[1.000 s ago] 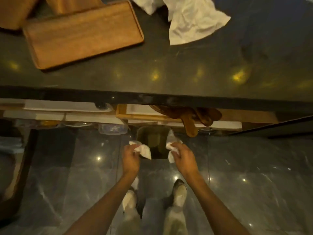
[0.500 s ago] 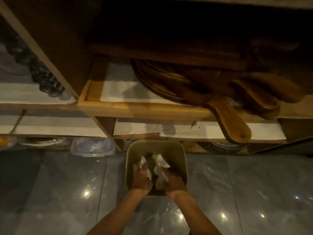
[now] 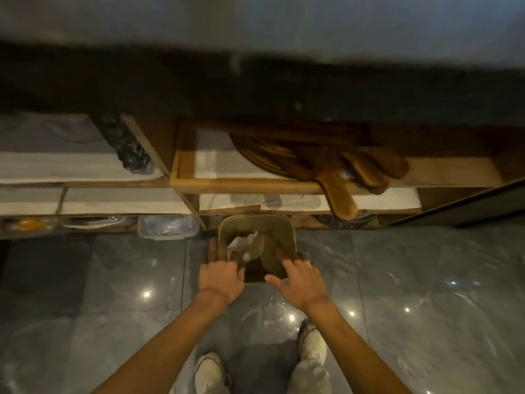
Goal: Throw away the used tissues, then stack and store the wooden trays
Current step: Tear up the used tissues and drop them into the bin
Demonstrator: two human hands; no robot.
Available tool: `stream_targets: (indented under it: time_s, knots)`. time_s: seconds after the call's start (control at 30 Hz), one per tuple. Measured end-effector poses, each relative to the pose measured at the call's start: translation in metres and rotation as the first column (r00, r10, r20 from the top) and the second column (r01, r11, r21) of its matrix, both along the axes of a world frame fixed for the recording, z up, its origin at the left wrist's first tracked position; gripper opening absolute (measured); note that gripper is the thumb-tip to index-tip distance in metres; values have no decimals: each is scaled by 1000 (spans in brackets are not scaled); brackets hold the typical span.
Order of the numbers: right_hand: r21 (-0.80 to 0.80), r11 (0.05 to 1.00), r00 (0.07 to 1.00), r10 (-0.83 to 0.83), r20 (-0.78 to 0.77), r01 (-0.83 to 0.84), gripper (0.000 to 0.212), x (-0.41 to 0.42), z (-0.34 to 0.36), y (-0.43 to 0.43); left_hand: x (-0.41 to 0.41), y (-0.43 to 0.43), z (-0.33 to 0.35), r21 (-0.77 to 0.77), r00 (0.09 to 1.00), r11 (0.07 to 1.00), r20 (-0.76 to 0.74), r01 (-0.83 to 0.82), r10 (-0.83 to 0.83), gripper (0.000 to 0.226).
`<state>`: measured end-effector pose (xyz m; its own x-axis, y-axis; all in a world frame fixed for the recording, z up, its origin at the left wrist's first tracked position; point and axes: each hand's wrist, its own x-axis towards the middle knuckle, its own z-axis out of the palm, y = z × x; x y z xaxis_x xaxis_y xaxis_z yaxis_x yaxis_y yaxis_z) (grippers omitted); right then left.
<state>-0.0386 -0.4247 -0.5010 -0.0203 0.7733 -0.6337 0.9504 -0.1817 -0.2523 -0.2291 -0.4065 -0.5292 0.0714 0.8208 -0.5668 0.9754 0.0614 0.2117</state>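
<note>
An olive square bin (image 3: 256,220) stands on the floor in front of the shelves. Crumpled white tissues (image 3: 242,242) lie inside it, at its left side. My left hand (image 3: 220,275) is at the bin's near left rim, fingers stretched over the edge and holding nothing. My right hand (image 3: 299,280) hovers at the near right rim with its fingers spread and empty. The wooden trays are out of view; the counter above is only a blur at the top.
Wooden shelves (image 3: 244,185) lined with white paper stand behind the bin. Dark wooden paddle boards (image 3: 338,194) jut out over the shelf edge. A clear plastic box (image 3: 167,227) sits at floor level on the left. My shoes (image 3: 312,341) stand on grey glossy tiles.
Both hands carried tissues down into the bin and let them go. The hands have drawn back to the near rim, and the view has risen a little.
</note>
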Motion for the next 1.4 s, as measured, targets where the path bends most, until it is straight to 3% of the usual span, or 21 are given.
stream_targets:
  time_s: [0.13,0.4,0.67,0.83,1.1,1.4]
  knots:
    - [99,995,999,-26,-42,30,74,-14,98,-17,-14,-3,112,32,998,998,4,58,-58,55]
    - [276,958,996,-74,-40,83,77,-32,306,-46,-44,-12,328,102,987,994,160,-48,31,56]
    - [439,878,980,-197,-29,190,80,-34,434,-82,-72,-44,479,215,986,975,137,64,-95,49]
    - [473,851,974,-211,-88,227,80,-27,481,-89,-72,-53,515,335,972,940,189,67,-136,51]
    - [435,846,945,-218,-244,308,76,37,508,-77,-52,-45,535,331,967,937,182,111,-179,61]
    - [407,864,921,-144,-362,295,61,120,517,5,9,38,558,488,981,872,151,30,-119,46]
